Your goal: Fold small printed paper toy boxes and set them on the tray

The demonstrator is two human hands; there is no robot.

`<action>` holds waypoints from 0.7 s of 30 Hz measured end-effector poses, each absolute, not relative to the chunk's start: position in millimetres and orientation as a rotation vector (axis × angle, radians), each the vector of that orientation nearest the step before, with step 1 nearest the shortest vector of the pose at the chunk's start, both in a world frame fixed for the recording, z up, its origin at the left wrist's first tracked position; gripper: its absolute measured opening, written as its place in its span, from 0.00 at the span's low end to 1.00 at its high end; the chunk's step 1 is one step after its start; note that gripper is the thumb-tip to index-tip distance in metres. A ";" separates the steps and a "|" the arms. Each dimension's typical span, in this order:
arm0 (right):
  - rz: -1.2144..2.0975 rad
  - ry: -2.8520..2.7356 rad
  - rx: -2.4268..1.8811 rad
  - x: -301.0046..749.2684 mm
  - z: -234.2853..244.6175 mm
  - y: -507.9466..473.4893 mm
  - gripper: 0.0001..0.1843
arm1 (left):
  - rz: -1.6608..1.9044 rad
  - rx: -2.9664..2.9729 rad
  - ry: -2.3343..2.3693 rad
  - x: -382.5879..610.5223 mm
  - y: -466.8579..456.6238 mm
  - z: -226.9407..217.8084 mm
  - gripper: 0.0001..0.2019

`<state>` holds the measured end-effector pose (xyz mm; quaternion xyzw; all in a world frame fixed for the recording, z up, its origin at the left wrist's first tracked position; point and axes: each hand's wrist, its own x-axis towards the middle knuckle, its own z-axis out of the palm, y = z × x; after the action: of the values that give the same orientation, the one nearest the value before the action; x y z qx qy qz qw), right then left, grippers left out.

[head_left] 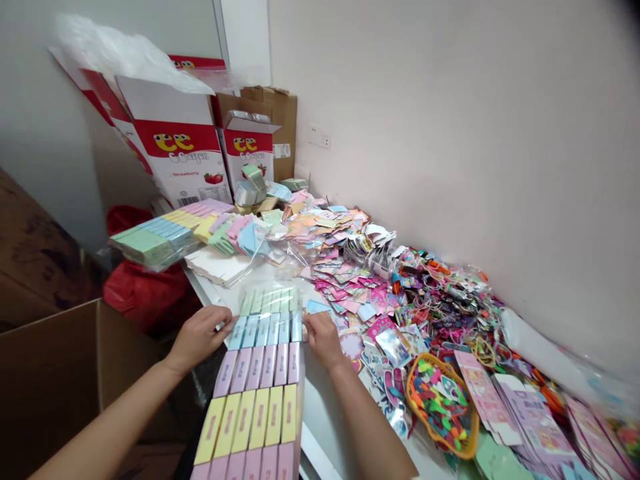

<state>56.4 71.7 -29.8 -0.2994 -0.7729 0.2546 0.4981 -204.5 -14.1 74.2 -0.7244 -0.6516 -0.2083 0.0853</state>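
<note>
A clear plastic bag [306,293] covers rows of small pastel boxes [267,363] in green, blue, purple, yellow and pink. The pack reaches over the table's front edge toward me. At its left side, my left hand [206,333] pinches the bag's edge, level with the blue row. Opposite it, my right hand [324,339] pinches the bag's right edge at about the same height. The bag's far end lies loose and see-through on the white table [320,393]. The near end of the pack runs out of view.
Another pack of pastel boxes [155,230] lies at the back left. Red-and-white cartons [180,150] stand behind it. Loose cards [335,273], colourful cords [450,307] and a yellow basket [467,447] of small pieces cover the right side. An open cardboard box [50,353] stands at left.
</note>
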 end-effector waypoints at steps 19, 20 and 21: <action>0.492 -2.017 -0.623 87.7 -34.6 9.4 0.11 | -0.573 -2.283 -1.861 -191.5 -84.0 51.2 0.06; 0.496 -2.025 -0.622 90.7 -35.7 3.8 0.11 | -0.588 -2.299 -1.843 -187.0 -90.5 49.9 0.06; 0.494 -2.034 -0.625 93.9 -36.9 -1.9 0.11 | -0.597 -2.316 -1.831 -183.2 -97.3 49.8 0.06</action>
<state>93.9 -1.9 -36.9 -0.2540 -0.8266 0.2008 0.4604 -183.2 -97.3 49.8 -0.7673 -0.6066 -0.1979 0.0643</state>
